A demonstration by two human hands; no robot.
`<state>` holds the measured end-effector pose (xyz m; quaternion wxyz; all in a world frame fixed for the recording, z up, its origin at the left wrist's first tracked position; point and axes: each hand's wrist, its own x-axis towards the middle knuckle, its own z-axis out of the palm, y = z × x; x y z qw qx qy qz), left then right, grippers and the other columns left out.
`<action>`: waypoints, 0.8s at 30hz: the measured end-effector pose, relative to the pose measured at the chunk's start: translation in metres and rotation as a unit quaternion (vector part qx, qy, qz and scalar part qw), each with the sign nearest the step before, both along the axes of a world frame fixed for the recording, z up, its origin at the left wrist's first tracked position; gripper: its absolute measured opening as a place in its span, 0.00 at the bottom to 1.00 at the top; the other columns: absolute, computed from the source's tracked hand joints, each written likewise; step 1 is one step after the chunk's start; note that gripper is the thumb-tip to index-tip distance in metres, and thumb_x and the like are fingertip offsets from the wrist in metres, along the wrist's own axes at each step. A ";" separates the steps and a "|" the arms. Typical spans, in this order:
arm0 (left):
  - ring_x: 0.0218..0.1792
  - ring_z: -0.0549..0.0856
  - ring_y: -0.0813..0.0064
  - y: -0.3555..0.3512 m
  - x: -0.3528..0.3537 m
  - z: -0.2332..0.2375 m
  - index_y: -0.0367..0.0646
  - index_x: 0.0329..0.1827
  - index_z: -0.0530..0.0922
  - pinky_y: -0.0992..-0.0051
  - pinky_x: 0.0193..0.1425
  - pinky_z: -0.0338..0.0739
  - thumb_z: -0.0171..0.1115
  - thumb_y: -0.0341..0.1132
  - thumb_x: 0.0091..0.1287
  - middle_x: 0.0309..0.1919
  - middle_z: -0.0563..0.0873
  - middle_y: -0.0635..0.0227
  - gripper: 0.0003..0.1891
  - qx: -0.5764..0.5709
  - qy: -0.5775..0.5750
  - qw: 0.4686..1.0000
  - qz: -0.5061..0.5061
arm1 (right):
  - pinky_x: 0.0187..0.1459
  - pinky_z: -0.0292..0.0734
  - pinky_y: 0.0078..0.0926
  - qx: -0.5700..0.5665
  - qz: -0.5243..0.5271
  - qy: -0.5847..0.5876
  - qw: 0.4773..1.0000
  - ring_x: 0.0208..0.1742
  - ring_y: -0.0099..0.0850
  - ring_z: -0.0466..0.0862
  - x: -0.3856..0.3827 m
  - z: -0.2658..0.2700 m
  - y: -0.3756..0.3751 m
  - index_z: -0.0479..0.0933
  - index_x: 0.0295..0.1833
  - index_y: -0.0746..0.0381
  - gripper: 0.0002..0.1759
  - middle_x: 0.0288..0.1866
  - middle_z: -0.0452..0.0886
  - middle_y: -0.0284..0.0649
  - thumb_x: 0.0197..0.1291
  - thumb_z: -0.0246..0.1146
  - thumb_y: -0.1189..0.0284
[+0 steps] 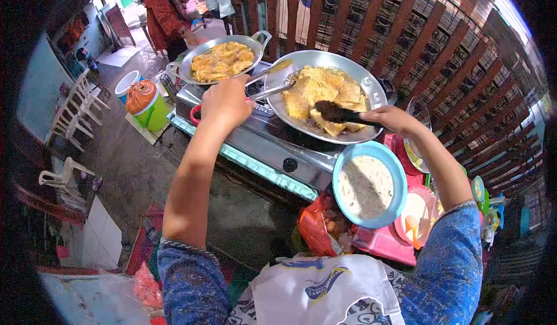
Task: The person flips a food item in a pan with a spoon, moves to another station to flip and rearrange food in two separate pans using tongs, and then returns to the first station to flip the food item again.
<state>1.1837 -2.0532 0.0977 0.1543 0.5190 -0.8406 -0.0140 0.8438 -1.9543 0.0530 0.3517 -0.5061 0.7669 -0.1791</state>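
My left hand [227,103] is closed around the handle of a metal spatula [271,92], whose tip reaches the near left side of a wide frying pan [277,106]. A second long shaft with a yellowish end [277,67] runs out from the same hand, over the pan's rim. My right hand [394,120] grips a black-handled utensil with a dark, rough head [332,111], which rests on the frying food. Flat golden fried pieces [318,86] lie in bubbling oil. A second two-handled pan [184,69], full of battered fritters [223,60], stands beyond my left hand.
The stove [264,151] lies under both pans. A blue basin of pale batter [400,189] stands close to its right front, beside a pink container with an orange spoon [412,225]. A slatted fence [400,29] borders the far side. One person [163,15] stands behind the fritter pan.
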 end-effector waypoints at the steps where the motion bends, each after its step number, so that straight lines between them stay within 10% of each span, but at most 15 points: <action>1: 0.44 0.82 0.56 0.002 -0.001 0.001 0.46 0.52 0.75 0.61 0.49 0.75 0.67 0.39 0.52 0.42 0.82 0.55 0.23 0.008 -0.001 1.000 -0.001 | 0.29 0.72 0.24 0.032 0.004 -0.005 0.999 0.26 0.27 0.77 0.011 -0.003 -0.007 0.82 0.37 0.64 0.29 0.28 0.81 0.38 0.49 0.64 0.46; 15: 0.45 0.81 0.56 0.001 0.022 -0.005 0.48 0.55 0.74 0.61 0.50 0.74 0.68 0.40 0.50 0.43 0.82 0.55 0.27 0.021 0.000 1.000 0.015 | 0.22 0.62 0.30 0.069 0.037 0.135 0.988 0.17 0.27 0.67 0.038 -0.049 -0.074 0.81 0.39 0.64 0.35 0.19 0.74 0.38 0.48 0.60 0.39; 24: 0.46 0.81 0.56 -0.001 0.022 -0.001 0.47 0.55 0.74 0.61 0.51 0.74 0.68 0.39 0.51 0.44 0.82 0.55 0.26 0.004 -0.001 1.000 0.026 | 0.38 0.77 0.39 -0.122 0.102 0.414 0.896 0.39 0.39 0.83 0.072 0.003 -0.037 0.80 0.43 0.49 0.24 0.35 0.82 0.42 0.48 0.61 0.44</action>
